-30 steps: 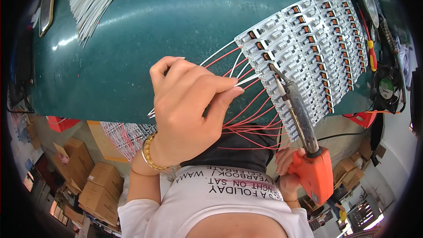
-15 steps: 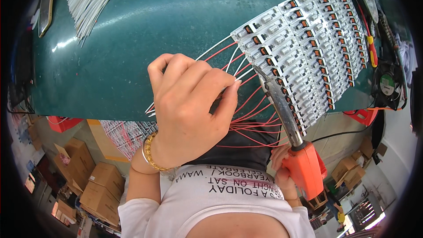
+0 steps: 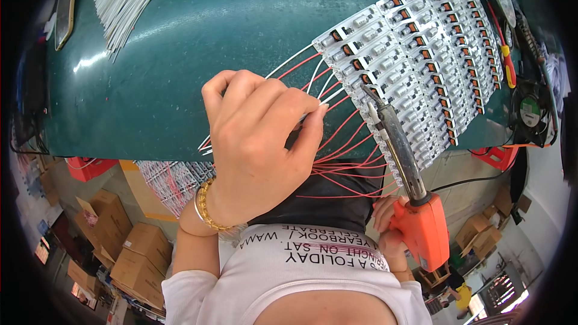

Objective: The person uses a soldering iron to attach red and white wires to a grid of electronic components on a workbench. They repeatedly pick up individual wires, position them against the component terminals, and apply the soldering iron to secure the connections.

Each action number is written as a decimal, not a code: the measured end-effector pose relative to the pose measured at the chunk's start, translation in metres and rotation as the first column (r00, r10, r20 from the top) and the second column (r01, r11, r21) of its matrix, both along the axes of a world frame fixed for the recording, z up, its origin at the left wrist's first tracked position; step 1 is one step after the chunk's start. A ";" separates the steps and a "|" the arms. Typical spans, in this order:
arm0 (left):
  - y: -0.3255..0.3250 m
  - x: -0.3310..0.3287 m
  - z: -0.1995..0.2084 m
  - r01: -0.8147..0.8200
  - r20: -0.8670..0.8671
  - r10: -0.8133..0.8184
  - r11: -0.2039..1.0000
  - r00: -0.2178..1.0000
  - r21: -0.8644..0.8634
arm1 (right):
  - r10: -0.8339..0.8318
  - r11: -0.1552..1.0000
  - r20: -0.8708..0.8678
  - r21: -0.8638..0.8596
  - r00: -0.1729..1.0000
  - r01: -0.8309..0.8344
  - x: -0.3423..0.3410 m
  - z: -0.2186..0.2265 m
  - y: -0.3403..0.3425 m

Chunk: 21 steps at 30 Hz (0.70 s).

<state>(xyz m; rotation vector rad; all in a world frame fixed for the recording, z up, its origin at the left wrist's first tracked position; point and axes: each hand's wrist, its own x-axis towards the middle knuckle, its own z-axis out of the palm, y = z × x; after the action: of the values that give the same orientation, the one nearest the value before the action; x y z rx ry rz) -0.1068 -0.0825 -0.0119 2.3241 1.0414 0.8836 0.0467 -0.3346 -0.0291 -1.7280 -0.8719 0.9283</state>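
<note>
My left hand (image 3: 259, 138) is closed in a pinch on a white wire (image 3: 332, 95), whose end meets the left edge of a panel of small circuit boards (image 3: 415, 60). Several red wires (image 3: 346, 121) and a few white ones run from that same edge, passing under and beside this hand. Wrapped round the orange handle of a soldering gun (image 3: 424, 232) is my right hand (image 3: 388, 225), partly hidden behind it. The gun's metal barrel points up and away, its tip over the boards near their left edge, just right of the pinched wire.
A bundle of white wires (image 3: 129, 3) lies at the far left of the green table (image 3: 180, 96). At the right are a yellow-red screwdriver (image 3: 508, 66) and a small black fan (image 3: 531, 108). Cardboard boxes (image 3: 141, 259) stand on the floor at left.
The soldering gun has shifted slightly right, its tip moving from the wire's joint at the panel edge to over the boards. My left hand stays nearly still, still pinching the white wire.
</note>
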 end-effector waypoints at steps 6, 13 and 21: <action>-0.005 0.000 0.009 -0.034 0.005 0.035 0.996 0.999 -0.083 | 0.127 0.990 0.115 -0.075 0.985 -0.119 0.008 0.009 0.000; -0.017 0.009 0.003 -0.024 -0.012 0.024 0.998 1.000 -0.054 | 0.091 0.994 0.052 -0.063 0.995 -0.088 0.013 0.003 -0.007; -0.018 0.010 -0.002 -0.043 -0.010 0.043 0.999 0.999 0.006 | 0.077 0.995 0.306 -0.078 0.949 -0.055 0.005 -0.012 -0.028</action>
<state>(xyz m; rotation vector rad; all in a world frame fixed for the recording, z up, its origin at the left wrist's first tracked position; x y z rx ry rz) -0.0966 -0.1006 -0.0143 2.3220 1.0979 0.8927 0.0521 -0.3626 -0.0413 -1.9471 -1.1180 0.7472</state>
